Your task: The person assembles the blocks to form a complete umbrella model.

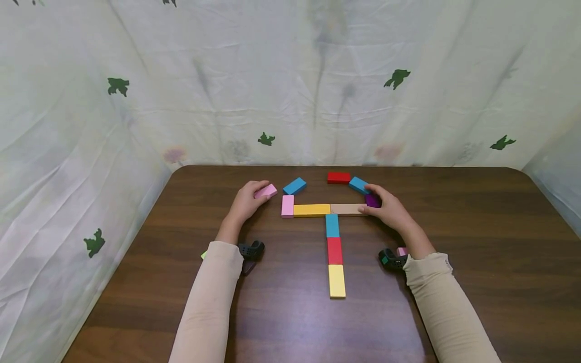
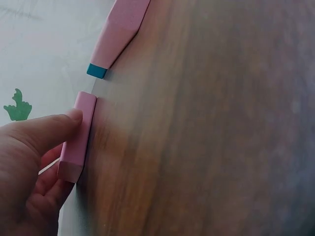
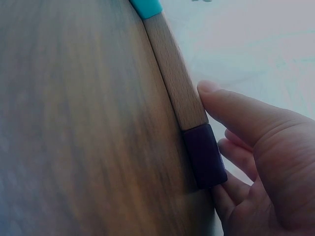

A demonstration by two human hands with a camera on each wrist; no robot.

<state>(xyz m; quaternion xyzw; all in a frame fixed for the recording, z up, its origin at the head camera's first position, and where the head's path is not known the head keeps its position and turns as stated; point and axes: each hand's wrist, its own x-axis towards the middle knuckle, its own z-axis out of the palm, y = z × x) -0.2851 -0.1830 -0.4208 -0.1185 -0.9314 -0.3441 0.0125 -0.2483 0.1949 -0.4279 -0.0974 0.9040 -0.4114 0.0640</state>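
My left hand [image 1: 247, 201] pinches a pink block [image 2: 80, 140] between thumb and fingers at the table's far left. To its right, a blue block [image 1: 295, 186] lies slanted above another pink block [image 1: 288, 206]. Around a purple block [image 3: 204, 157] curve the fingers of my right hand [image 1: 388, 209], its thumb by the plain wooden block [image 3: 177, 73]. A second blue block [image 1: 359, 185] and a red block [image 1: 338, 178] lie just beyond. Between the hands, a yellow-orange block [image 1: 311, 210] meets the wooden one end to end. My right hand partly hides the purple block.
A column of a blue block [image 1: 332, 225], a red block [image 1: 334, 250] and a pale yellow block [image 1: 337, 281] runs toward me. A small pink piece [image 1: 401, 251] shows by the right wrist, a green piece [image 1: 203, 255] by the left sleeve. A pale curtain [image 1: 290, 75] hangs behind the table.
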